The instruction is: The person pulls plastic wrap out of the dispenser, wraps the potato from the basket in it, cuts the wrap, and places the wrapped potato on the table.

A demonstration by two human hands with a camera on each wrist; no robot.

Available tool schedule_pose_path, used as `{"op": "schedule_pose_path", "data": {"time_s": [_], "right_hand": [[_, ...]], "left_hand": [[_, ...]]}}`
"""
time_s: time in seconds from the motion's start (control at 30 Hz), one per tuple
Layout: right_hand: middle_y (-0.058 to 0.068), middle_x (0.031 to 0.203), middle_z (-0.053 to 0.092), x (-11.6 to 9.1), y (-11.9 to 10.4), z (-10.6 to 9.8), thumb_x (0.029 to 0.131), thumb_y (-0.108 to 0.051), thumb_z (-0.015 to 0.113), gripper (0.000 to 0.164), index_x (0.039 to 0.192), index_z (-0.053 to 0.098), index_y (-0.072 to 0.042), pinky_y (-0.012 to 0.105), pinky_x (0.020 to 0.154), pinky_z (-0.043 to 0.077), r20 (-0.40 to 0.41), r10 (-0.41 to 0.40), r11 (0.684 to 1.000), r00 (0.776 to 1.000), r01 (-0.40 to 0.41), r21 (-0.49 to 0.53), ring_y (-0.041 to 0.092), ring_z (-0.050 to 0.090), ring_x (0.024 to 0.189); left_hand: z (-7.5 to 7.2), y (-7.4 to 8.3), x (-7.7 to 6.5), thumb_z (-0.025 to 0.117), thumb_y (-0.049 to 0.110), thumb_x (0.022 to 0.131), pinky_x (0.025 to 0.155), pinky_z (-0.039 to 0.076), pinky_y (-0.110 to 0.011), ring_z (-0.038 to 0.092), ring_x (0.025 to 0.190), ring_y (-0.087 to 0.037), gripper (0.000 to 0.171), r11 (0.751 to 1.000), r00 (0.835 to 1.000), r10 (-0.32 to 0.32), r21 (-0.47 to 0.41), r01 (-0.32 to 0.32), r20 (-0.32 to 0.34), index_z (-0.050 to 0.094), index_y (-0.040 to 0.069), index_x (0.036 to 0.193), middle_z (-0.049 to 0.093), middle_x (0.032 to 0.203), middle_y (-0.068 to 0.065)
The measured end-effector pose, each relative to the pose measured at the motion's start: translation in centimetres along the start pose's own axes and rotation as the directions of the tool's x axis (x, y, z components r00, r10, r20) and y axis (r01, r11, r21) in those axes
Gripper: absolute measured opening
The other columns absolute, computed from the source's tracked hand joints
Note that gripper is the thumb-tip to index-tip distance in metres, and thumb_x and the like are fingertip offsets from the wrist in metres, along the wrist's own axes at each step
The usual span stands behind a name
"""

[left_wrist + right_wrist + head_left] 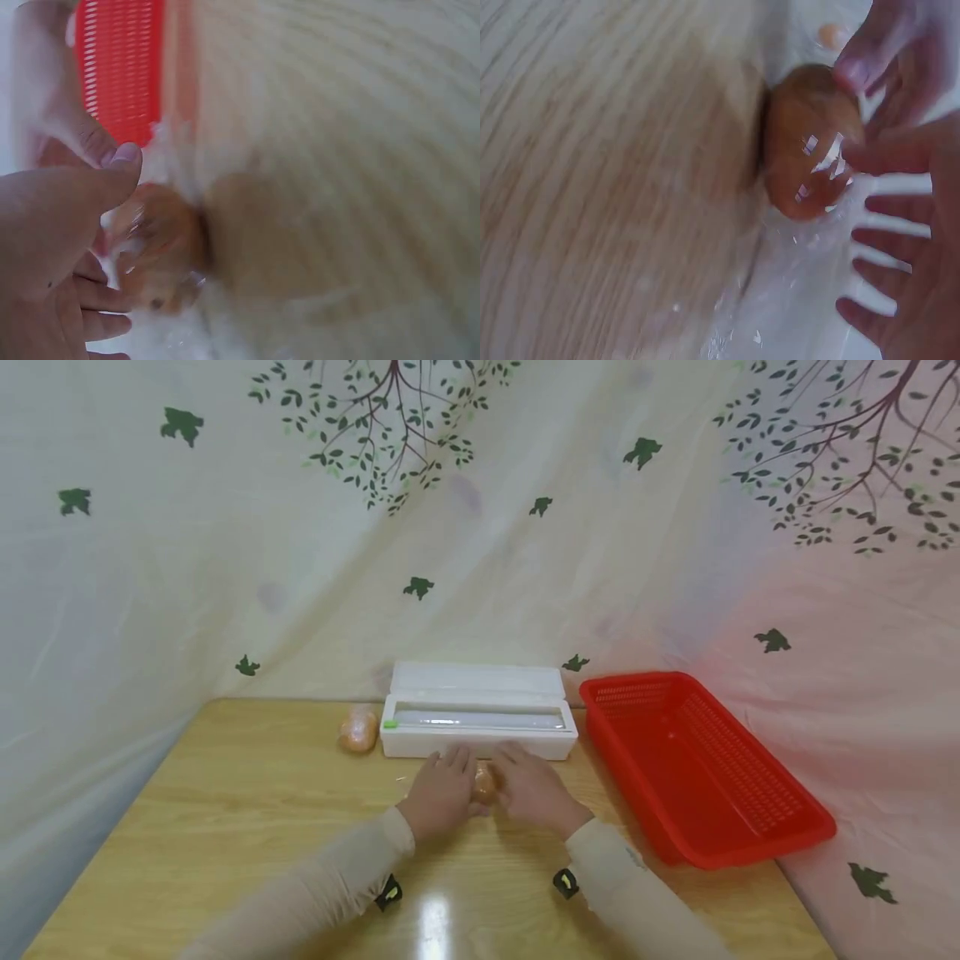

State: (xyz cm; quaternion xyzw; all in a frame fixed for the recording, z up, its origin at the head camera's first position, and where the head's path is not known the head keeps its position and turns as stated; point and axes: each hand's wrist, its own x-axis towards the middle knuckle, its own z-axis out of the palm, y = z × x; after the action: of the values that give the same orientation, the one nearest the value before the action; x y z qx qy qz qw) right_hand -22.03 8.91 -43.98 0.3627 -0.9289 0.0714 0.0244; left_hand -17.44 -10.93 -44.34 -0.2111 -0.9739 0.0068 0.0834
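Observation:
An oblong orange-brown fruit or vegetable (810,142) lies on the table among shiny clear cling film (780,277); its exact kind cannot be told. My left hand (444,792) is at its left side, thumb and fingers extended. From the right, my right hand (534,787) touches it with the thumb, the other fingers straight and spread in the right wrist view. Right behind both hands stands a white cling film dispenser (480,745), lid raised, with a film roll (480,720) and a green slider (390,724). Blur hides how the film meets the fingers.
A second orange-brown piece (359,731), shiny as if wrapped in film, sits left of the dispenser. On the right stands a red plastic basket (637,793) with perforated sides. The wooden table (225,827) ends at a patterned cloth (480,527) behind.

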Motion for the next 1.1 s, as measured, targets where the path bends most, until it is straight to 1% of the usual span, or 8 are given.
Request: {"op": "schedule_pose_path", "data": {"time_s": [0.13,0.4,0.6,0.7,0.8,0.9,1.0,1.1], "right_hand": [[0.01,0.167,0.019,0.2,-1.4,1.0,0.096,-0.043,0.064,0.087,0.161,0.019,-0.005,0.054,0.12,0.019,0.13,-0.045,0.999,0.991,0.046,-0.008,0.03,0.016,0.153],[0.008,0.168,0.012,0.1,-1.1,1.2,0.095,-0.035,0.063,0.089,0.162,0.012,-0.006,0.06,0.12,0.008,0.162,0.024,0.999,0.987,-0.019,-0.03,0.026,0.009,0.154],[0.011,0.163,0.029,-1.3,-0.2,-0.6,0.093,-0.03,0.066,0.071,0.153,0.039,-0.004,0.058,0.119,0.017,-0.069,0.07,0.987,0.995,-0.06,0.149,0.033,0.018,0.152],[0.016,0.145,0.053,-2.9,-0.4,-1.8,0.09,-0.012,0.067,0.046,0.133,0.06,0.0,0.057,0.11,0.036,-0.4,0.148,0.959,0.905,-0.032,0.282,0.036,0.042,0.139],[0.017,0.111,0.066,-4.8,-0.7,-2.1,0.081,0.001,0.063,0.026,0.107,0.07,0.001,0.049,0.089,0.047,-0.75,0.134,0.952,0.647,0.125,0.278,0.038,0.058,0.106],[0.016,0.092,0.064,-5.7,-1.6,-2.1,0.076,0.004,0.054,0.017,0.085,0.067,-0.001,0.045,0.074,0.042,-0.916,-0.033,0.963,0.399,0.259,0.078,0.037,0.057,0.084],[0.018,0.098,0.065,-5.8,-3.0,-2.7,0.072,0.001,0.049,0.025,0.088,0.068,-0.001,0.042,0.08,0.045,-0.917,-0.208,0.922,0.341,0.382,-0.067,0.037,0.059,0.088],[0.023,0.113,0.065,-5.4,-4.2,-4.2,0.068,0.0,0.045,0.042,0.101,0.07,0.004,0.041,0.098,0.046,-0.87,-0.321,0.841,0.373,0.534,-0.081,0.041,0.06,0.103]], "left_hand": [[2.0,1.1,0.7,0.06,0.064,0.089,0.114,0.035,-0.05,0.038,0.143,-0.039,0.099,0.995,1.0,0.024,0.096,-0.024,-0.005,0.036,-0.011,0.149,0.039,0.152,-0.029],[2.8,0.8,1.3,0.063,0.045,0.097,0.112,0.039,-0.046,0.049,0.133,-0.039,0.077,0.963,0.99,0.089,0.263,-0.058,-0.106,0.04,-0.011,0.145,0.05,0.139,-0.028],[1.3,-0.3,0.3,0.072,0.036,0.092,0.102,0.048,-0.046,0.059,0.112,-0.036,0.06,0.992,0.977,0.107,-0.053,-0.118,-0.185,0.048,-0.007,0.126,0.057,0.117,-0.02],[-0.7,-0.7,-0.8,0.068,0.033,0.097,0.103,0.046,-0.047,0.057,0.119,-0.036,0.062,0.93,0.994,0.026,-0.363,-0.062,-0.103,0.042,-0.007,0.136,0.056,0.128,-0.021],[-2.4,-0.6,-1.4,0.059,0.039,0.102,0.107,0.042,-0.05,0.053,0.127,-0.034,0.069,0.711,0.998,-0.062,-0.7,0.067,0.032,0.032,-0.003,0.15,0.053,0.139,-0.02],[-3.6,-0.6,-1.9,0.049,0.047,0.105,0.108,0.04,-0.05,0.053,0.128,-0.03,0.07,0.362,0.984,-0.113,-0.917,0.168,0.136,0.031,-0.002,0.153,0.054,0.138,-0.016],[-4.2,-0.3,-2.3,0.042,0.05,0.106,0.105,0.043,-0.041,0.054,0.119,-0.022,0.07,-0.008,0.975,-0.092,-0.979,0.203,0.203,0.035,-0.004,0.149,0.056,0.129,-0.01],[-4.6,0.4,-3.0,0.038,0.053,0.105,0.092,0.048,-0.033,0.057,0.101,-0.017,0.072,-0.243,0.964,-0.026,-0.937,0.25,0.263,0.037,-0.007,0.145,0.058,0.113,-0.007]]}}
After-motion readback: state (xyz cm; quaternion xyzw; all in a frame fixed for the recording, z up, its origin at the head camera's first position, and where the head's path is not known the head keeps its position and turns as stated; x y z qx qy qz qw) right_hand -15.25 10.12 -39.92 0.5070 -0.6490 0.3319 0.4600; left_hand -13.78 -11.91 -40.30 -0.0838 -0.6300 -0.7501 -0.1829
